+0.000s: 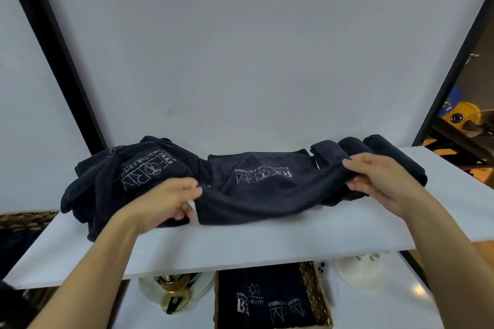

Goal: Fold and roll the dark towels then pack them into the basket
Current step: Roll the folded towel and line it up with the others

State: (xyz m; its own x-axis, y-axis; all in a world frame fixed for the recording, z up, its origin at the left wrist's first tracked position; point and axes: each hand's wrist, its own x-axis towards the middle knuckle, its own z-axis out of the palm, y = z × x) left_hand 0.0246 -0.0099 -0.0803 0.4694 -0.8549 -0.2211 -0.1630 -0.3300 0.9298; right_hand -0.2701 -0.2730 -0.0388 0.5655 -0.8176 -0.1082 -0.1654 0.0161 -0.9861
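Middle towel (262, 189): dark navy, white printed logo facing up and reading upside down from the head view. It lies flat along the desk between the two hands, with its right end bunched.
Left hand (165, 200): at the towel's left edge; fingers (184, 212) curled under, thumb on top, pinching the cloth.
Right hand (379, 181): at the towel's right end; fingers curled round the gathered fabric, clamped on it.
Desk (240, 243): a white board carrying all the loose towels, with its near edge towards the person.
Unfolded pile (117, 176): a heap of dark towels at the left of the desk, just beside the left hand, crumpled and with a large white logo showing.
Rolled towels (355, 145): several dark rolls at the right of the desk, behind the right hand and side by side. An exact count cannot be told.
Basket (314, 294): woven, on a lower white surface below the desk's near edge. Only part of it is in view.
Packed towels (267, 302): dark rolls inside the basket, logos visible, lying close together.
Second basket (24, 218): a woven rim at the far left, below desk level and mostly out of view.
Gold object (171, 294): beneath the desk, left of the basket — what it is cannot be told.
White bowl (361, 272): beneath the desk, right of the basket.
Backdrop (240, 48): a plain white panel behind the desk.
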